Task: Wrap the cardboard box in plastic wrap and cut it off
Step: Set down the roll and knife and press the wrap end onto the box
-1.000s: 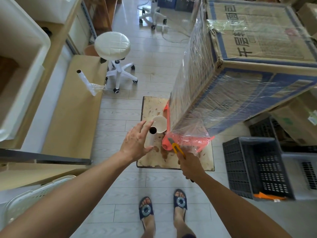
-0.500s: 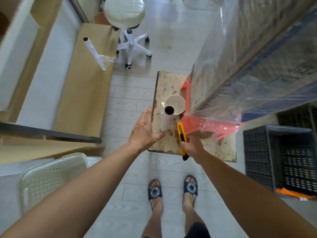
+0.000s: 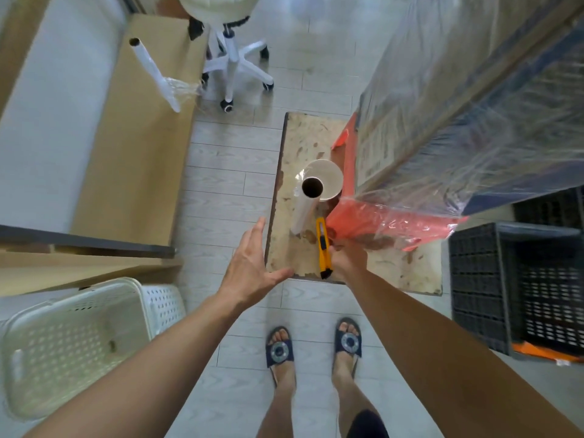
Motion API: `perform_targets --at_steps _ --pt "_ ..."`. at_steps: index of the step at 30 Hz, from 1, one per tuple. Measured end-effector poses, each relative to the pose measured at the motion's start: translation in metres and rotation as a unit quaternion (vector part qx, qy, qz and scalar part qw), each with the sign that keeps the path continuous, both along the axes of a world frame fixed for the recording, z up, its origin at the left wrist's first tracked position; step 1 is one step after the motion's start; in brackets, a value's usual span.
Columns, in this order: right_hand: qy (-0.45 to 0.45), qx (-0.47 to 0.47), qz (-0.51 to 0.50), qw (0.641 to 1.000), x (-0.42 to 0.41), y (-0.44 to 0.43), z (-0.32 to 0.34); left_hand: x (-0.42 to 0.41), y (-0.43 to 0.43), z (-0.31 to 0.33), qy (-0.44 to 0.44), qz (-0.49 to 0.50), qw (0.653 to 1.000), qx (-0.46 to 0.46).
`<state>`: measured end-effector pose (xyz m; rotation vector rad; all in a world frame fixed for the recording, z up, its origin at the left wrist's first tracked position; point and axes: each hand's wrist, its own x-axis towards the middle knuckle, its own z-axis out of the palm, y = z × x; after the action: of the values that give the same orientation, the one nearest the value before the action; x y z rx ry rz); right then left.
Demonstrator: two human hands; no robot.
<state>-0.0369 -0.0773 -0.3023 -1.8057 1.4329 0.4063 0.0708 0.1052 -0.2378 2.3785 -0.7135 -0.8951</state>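
Note:
A big cardboard box (image 3: 493, 99) with blue print, covered in clear plastic wrap, fills the upper right and rests on an orange stool (image 3: 373, 216). A plastic wrap roll (image 3: 305, 205) stands upright on a stained board (image 3: 284, 251) just left of the stool, beside a cream round lid (image 3: 331, 178). My left hand (image 3: 249, 263) hovers open a little below and left of the roll, not touching it. My right hand (image 3: 346, 256) grips a yellow utility knife (image 3: 324, 248) beside the film at the stool's corner.
A second wrap roll (image 3: 155, 72) leans on flat cardboard (image 3: 139, 147) at the left. A white wheeled stool (image 3: 230, 49) stands at the top. A white plastic basket (image 3: 69, 343) sits at lower left, dark crates (image 3: 518, 286) at right. My sandalled feet (image 3: 313, 346) stand below.
My left hand has let go of the upright roll and drawn back towards me. The roll now stands on its own. The view tilted further down.

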Motion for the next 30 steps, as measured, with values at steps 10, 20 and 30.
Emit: perform_targets --at_steps 10,20,30 --pt "-0.127 -0.016 -0.1 0.987 -0.041 -0.005 0.084 -0.03 -0.026 0.072 0.02 -0.015 0.999 -0.042" --pt "-0.262 -0.027 -0.176 0.948 -0.093 -0.008 0.208 -0.074 -0.056 0.146 0.022 -0.021 0.994 -0.102" --pt "-0.303 -0.057 -0.193 0.932 -0.13 -0.036 0.266 -0.105 -0.111 0.207 0.078 -0.008 0.984 -0.163"
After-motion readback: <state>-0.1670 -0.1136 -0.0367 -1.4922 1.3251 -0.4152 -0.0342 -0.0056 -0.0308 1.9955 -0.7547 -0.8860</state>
